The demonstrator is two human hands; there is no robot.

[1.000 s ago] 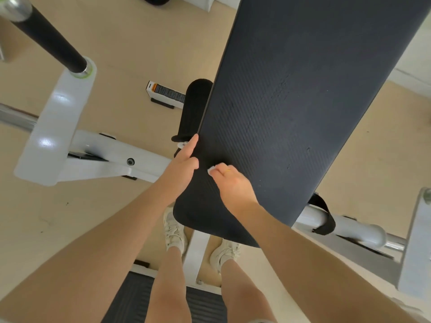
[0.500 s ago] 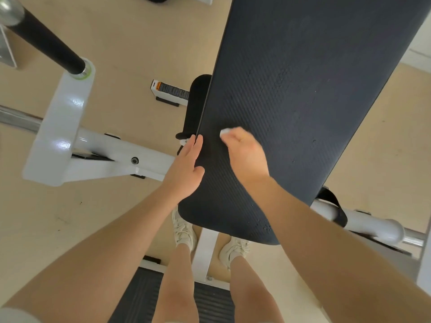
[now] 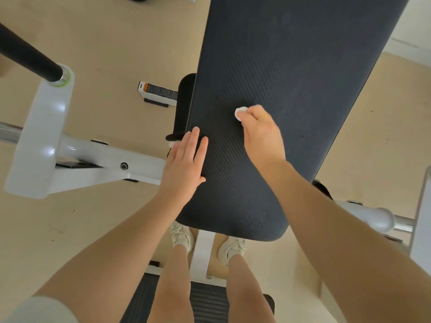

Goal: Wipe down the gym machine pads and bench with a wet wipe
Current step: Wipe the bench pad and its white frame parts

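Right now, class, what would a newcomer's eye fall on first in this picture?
First, the big black pad running from the top down the middle. Then the right hand pressing a white wipe onto it, with the left hand flat on the pad's left edge.

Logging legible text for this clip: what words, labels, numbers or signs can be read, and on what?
None can be read.
Warning label on a white machine part beside the black pad: orange patch and dark lines of print, too small and blurred to quote.
No other text shows.
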